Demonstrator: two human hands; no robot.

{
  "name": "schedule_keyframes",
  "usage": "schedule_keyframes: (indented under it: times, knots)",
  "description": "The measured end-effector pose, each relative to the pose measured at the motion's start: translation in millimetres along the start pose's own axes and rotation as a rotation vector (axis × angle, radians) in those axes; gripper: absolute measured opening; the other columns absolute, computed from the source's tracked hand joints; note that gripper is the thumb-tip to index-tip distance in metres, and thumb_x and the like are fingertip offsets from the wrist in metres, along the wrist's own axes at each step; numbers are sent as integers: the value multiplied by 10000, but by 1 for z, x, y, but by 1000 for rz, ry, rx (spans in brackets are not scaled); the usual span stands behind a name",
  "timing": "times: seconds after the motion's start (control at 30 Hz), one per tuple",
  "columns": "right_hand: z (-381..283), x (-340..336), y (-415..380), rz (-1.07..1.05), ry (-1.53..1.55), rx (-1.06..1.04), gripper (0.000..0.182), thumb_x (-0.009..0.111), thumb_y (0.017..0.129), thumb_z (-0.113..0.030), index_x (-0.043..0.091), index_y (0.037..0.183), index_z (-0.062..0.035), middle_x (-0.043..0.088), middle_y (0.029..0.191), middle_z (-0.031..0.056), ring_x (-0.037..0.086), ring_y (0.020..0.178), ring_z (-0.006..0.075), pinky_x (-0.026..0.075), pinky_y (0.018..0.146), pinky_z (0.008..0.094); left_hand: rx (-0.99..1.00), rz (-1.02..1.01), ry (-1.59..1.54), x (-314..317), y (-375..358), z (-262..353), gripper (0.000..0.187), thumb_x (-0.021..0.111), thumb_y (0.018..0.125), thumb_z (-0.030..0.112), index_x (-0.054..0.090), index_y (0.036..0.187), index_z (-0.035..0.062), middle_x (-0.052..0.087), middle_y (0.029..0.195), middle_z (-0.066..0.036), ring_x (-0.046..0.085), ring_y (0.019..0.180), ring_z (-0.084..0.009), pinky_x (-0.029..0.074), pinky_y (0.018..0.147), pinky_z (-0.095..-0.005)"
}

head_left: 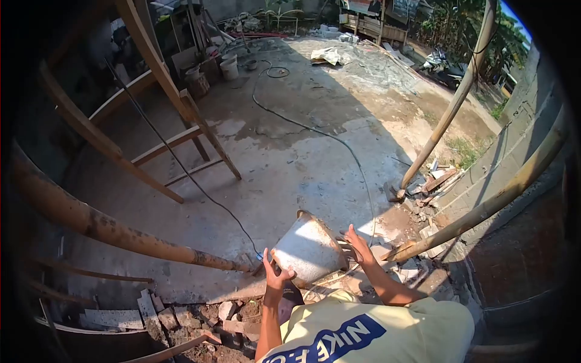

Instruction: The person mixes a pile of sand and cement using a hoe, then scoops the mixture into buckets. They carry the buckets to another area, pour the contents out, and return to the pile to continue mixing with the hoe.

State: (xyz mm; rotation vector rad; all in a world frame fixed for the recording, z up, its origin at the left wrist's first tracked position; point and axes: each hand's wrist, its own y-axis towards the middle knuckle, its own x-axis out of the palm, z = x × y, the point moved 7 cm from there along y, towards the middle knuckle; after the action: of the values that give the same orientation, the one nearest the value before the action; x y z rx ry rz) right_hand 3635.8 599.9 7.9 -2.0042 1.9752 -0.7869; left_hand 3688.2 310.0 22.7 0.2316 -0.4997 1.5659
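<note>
A whitish, stained bucket (307,251) lies tilted between my hands, its darker rim edge facing right. Whether it rests on anything cannot be told. My left hand (277,273) is at its lower left side, fingers stretched up and thumb apart; the hand overlaps the bucket edge, but a grip does not show. On the other side, my right hand (359,247) is spread beside the rim, with a visible gap from the bucket's body. My yellow shirt (387,333) and a bit of dark clothing appear below.
Bamboo poles (127,239) slant across both sides, and a wooden frame (200,130) stands left. A dark hose (315,130) runs over the concrete floor (248,157). Rubble (227,311) lies at lower left. Several buckets, including a pale one (229,66), stand farther back.
</note>
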Motion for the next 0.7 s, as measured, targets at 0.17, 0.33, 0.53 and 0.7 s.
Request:
schedule_keyframes:
  times: [0.17, 0.33, 0.53, 0.7]
  knots:
    - [-47, -27, 12, 128, 100, -128, 741, 386, 939, -610, 518, 1260, 45, 611, 1184, 153, 606, 1032, 207, 487, 841, 316, -156, -51, -103, 9, 85, -36, 1045, 705, 650, 162, 69, 1479, 198, 298, 1423, -154, 364, 1276, -336, 429, 965, -498]
    - [-87, -21, 43, 201, -110, -475, 608, 408, 982, -497, 653, 1057, 54, 646, 1124, 170, 577, 1081, 234, 396, 975, 330, -308, -230, -285, 21, 187, -52, 956, 677, 692, 235, 115, 1465, 252, 293, 1416, -135, 321, 1300, -341, 368, 1004, -545]
    - [-128, 20, 144, 270, -311, -369, 164, 662, 871, -130, 646, 927, 23, 666, 860, 70, 612, 828, 127, 467, 790, 256, -505, -191, -167, 2, 324, -44, 847, 672, 725, 449, 254, 1413, 189, 369, 1386, -115, 390, 1272, -354, 392, 959, -609]
    - [-229, 36, 180, 325, -336, -362, 182, 608, 918, -162, 630, 928, 19, 640, 802, 38, 585, 782, 95, 446, 760, 237, -665, -249, -156, 16, 416, -11, 810, 656, 730, 492, 381, 1375, 87, 470, 1324, -115, 448, 1217, -307, 408, 936, -564]
